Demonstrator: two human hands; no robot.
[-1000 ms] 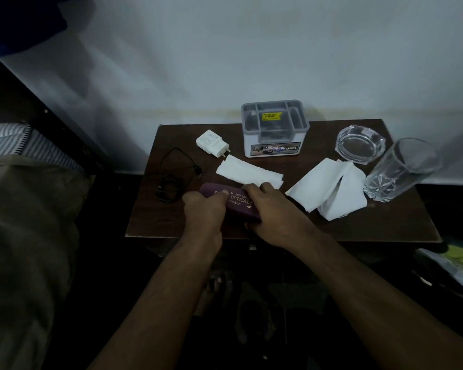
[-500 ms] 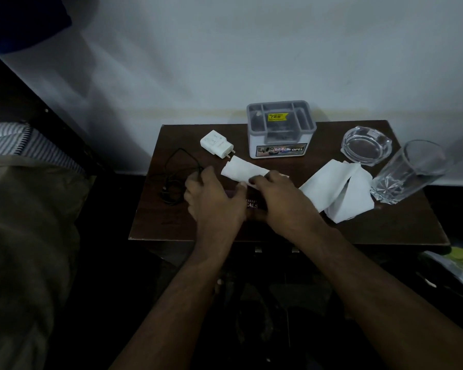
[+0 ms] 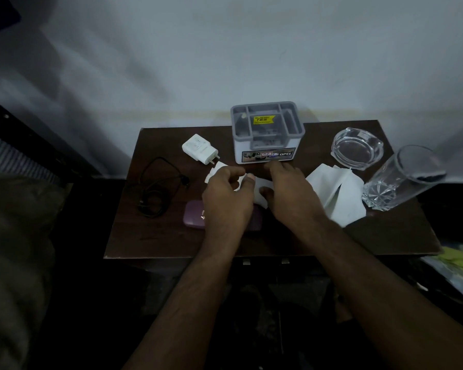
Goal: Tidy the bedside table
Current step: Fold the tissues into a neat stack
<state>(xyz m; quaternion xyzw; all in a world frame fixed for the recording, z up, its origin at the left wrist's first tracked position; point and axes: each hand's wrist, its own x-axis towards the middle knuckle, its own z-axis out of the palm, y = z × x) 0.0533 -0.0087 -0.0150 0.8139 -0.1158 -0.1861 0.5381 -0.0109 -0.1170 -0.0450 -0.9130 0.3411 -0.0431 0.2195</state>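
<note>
A pale, unevenly lit wall (image 3: 251,54) fills the upper half of the view. At the left edge lies a bed with a striped sheet or pillow (image 3: 3,158) and an olive-brown blanket (image 3: 14,249) spread below it, beside a dark bed frame (image 3: 46,145). At the far right edge, low down, sits crumpled yellow-green and clear plastic wrapping (image 3: 457,265). The floor (image 3: 251,316) in the foreground is very dark, and its detail cannot be made out.
</note>
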